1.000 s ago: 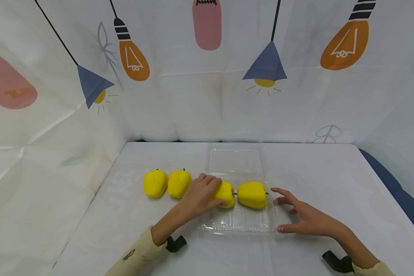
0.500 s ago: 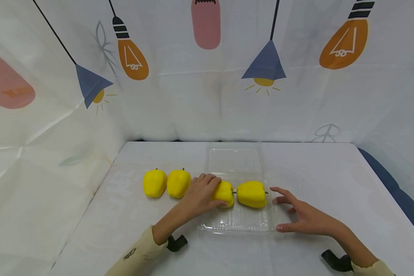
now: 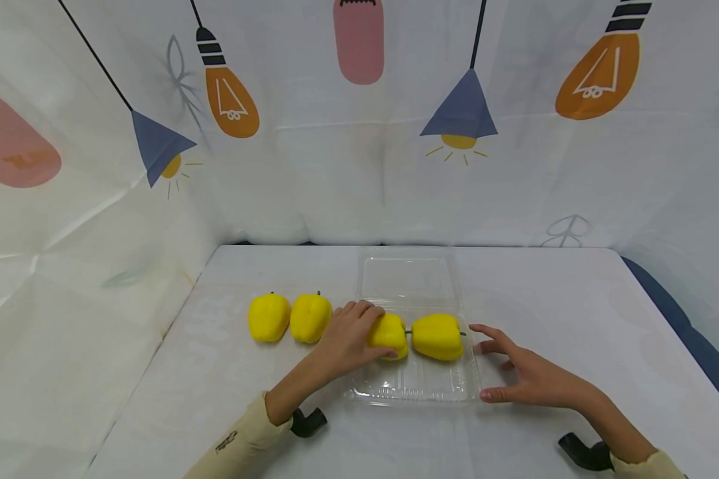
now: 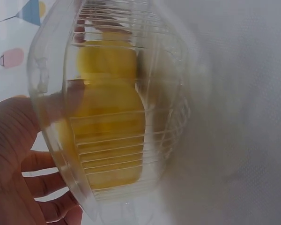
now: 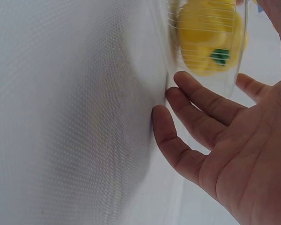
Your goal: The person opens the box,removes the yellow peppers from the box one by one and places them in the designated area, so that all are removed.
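A clear plastic clamshell container lies open on the table with two yellow bell peppers on their sides in it, stems pointing right. My left hand grips the left bell pepper, thumb at its near side and fingers over its far side. Through the ribbed wall in the left wrist view, the yellow pepper shows beyond the thumb. The right bell pepper sits apart from either hand. Just outside the container's right wall, my right hand holds nothing, its fingers loosely bent and spread from the thumb.
Two more yellow bell peppers stand upright left of the container, the outer pepper and the inner pepper. The clear lid is folded back behind the base. A white table meets a lamp-patterned curtain at its far edge.
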{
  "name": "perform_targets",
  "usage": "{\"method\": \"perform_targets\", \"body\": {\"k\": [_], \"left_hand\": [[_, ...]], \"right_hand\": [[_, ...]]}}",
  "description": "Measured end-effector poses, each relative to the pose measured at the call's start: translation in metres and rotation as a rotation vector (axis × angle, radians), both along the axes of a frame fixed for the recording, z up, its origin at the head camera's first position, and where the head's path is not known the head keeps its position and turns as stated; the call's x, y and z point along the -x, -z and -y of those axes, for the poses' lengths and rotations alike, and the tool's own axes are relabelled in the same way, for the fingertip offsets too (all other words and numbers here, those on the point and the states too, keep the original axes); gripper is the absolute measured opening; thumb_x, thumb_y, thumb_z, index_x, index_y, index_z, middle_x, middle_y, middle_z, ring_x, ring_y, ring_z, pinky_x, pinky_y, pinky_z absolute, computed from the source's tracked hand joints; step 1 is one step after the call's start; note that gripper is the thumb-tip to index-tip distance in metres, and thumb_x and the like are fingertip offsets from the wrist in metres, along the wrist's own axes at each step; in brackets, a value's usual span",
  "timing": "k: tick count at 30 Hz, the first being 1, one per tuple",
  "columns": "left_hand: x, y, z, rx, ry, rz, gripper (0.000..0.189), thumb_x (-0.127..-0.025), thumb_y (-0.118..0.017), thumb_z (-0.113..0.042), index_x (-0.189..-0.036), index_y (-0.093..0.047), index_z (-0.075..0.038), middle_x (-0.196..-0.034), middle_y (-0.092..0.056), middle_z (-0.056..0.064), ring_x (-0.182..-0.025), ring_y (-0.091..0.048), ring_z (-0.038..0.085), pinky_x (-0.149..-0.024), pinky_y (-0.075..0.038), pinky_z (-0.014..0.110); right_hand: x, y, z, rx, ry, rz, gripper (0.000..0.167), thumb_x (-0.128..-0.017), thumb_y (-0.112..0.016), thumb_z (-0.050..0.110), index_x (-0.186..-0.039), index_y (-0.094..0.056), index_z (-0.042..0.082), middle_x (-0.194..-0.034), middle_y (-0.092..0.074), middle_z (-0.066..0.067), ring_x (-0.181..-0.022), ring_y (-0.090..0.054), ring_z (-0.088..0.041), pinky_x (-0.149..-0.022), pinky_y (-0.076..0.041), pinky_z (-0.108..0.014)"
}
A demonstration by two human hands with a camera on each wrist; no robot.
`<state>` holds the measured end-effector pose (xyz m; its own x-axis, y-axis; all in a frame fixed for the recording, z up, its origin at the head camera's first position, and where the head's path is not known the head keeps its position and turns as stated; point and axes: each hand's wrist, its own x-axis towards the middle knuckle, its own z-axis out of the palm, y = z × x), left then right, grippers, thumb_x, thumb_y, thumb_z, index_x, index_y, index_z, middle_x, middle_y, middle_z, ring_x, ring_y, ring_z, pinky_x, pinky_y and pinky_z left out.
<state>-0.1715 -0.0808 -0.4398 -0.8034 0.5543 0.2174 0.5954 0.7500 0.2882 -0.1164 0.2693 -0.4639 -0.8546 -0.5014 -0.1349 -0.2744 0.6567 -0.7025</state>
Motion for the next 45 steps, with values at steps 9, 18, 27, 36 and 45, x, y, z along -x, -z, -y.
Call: {"method": "perform_targets", "body": {"k": [9,18,27,36,45], "left_hand": [[-0.003,-0.005,0.000,-0.125,-0.025,0.080,0.071,-0.074,-0.077,-0.062,-0.122,-0.062,-0.012,-0.117,-0.060,-0.001,-0.101,-0.054,0.015,-0.088,-0.047,0.031],[-0.008,-0.014,0.001,-0.243,-0.045,0.145,0.067,-0.072,-0.081,-0.059,-0.120,-0.061,-0.015,-0.109,-0.057,-0.004,-0.094,-0.051,0.012,-0.083,-0.048,0.029],[-0.014,-0.021,0.007,-0.296,-0.067,0.193,0.068,-0.070,-0.082,-0.059,-0.119,-0.061,-0.016,-0.109,-0.054,-0.006,-0.094,-0.050,0.010,-0.081,-0.048,0.027],[-0.020,-0.027,0.015,-0.363,-0.097,0.249,0.071,-0.068,-0.083,-0.061,-0.119,-0.060,-0.017,-0.112,-0.052,-0.006,-0.097,-0.050,0.011,-0.084,-0.050,0.029],[-0.027,-0.031,0.026,-0.360,-0.137,0.221,0.073,-0.067,-0.082,-0.063,-0.118,-0.058,-0.017,-0.110,-0.052,-0.006,-0.095,-0.050,0.011,-0.082,-0.050,0.029]], "right_hand": [[-0.001,-0.002,0.000,-0.004,0.004,-0.003,0.102,-0.080,-0.081,0.045,-0.155,-0.012,0.032,-0.136,-0.053,-0.009,-0.118,-0.053,-0.031,-0.087,-0.052,-0.036],[-0.001,-0.003,0.001,0.002,0.000,0.000,0.102,-0.080,-0.080,0.044,-0.155,-0.013,0.030,-0.136,-0.053,-0.008,-0.119,-0.053,-0.032,-0.087,-0.052,-0.036],[-0.001,-0.003,0.001,0.005,0.000,0.006,0.101,-0.081,-0.080,0.043,-0.155,-0.013,0.029,-0.136,-0.053,-0.010,-0.119,-0.053,-0.032,-0.087,-0.051,-0.037],[-0.001,-0.003,0.001,-0.003,0.001,0.003,0.102,-0.081,-0.080,0.043,-0.155,-0.013,0.027,-0.136,-0.053,-0.010,-0.118,-0.053,-0.031,-0.087,-0.052,-0.039],[-0.002,-0.001,0.000,-0.012,0.001,-0.001,0.101,-0.081,-0.080,0.044,-0.155,-0.013,0.032,-0.136,-0.053,-0.010,-0.117,-0.054,-0.030,-0.087,-0.052,-0.039]]}}
